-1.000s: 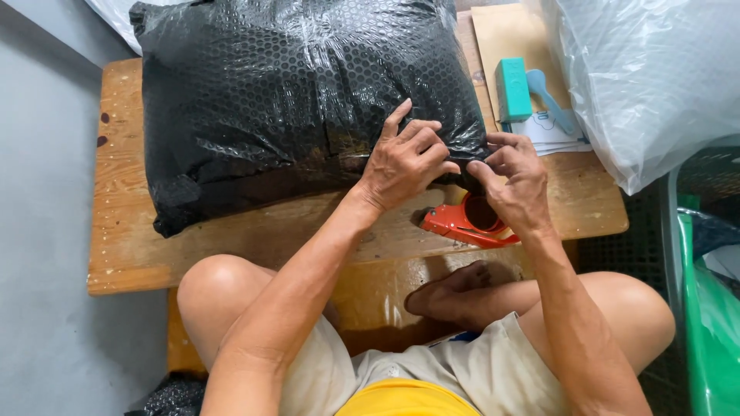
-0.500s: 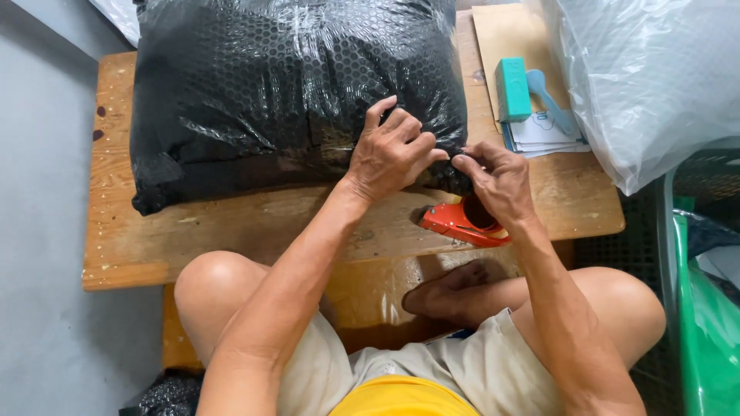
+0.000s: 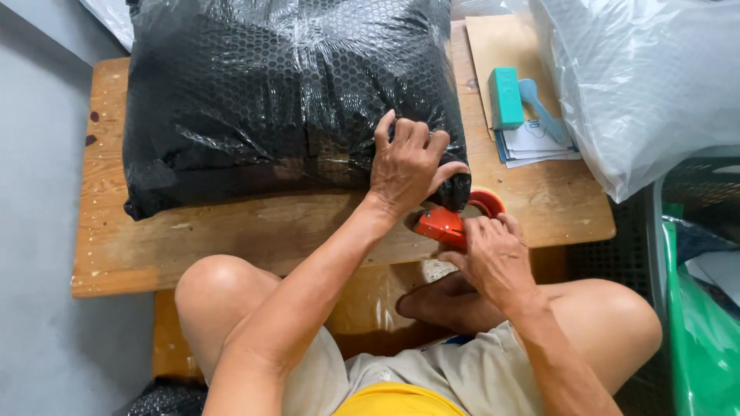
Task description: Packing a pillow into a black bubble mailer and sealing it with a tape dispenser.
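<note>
A bulky parcel wrapped in black bubble wrap (image 3: 277, 92) lies on a low wooden table (image 3: 231, 231). My left hand (image 3: 405, 166) presses flat on the parcel's near right corner, fingers spread over the wrap. Just below it my right hand (image 3: 493, 254) grips a red tape dispenser (image 3: 443, 225) at the table's front edge, its roll of tape (image 3: 487, 202) showing behind my fingers. The dispenser sits close against the parcel's corner; whether tape runs onto the wrap is hidden by my hands.
A teal box (image 3: 505, 96), a light blue tool (image 3: 543, 112) and papers (image 3: 536, 142) lie on brown card (image 3: 501, 42) at the table's back right. A large white plastic bag (image 3: 640, 85) hangs over the right edge. A green bag (image 3: 705, 339) stands at right. My bare knees are below the table.
My left hand has spread flat on the parcel's corner. My right hand has dropped from the parcel's edge onto the red tape dispenser and closed on it. The view has shifted slightly.
</note>
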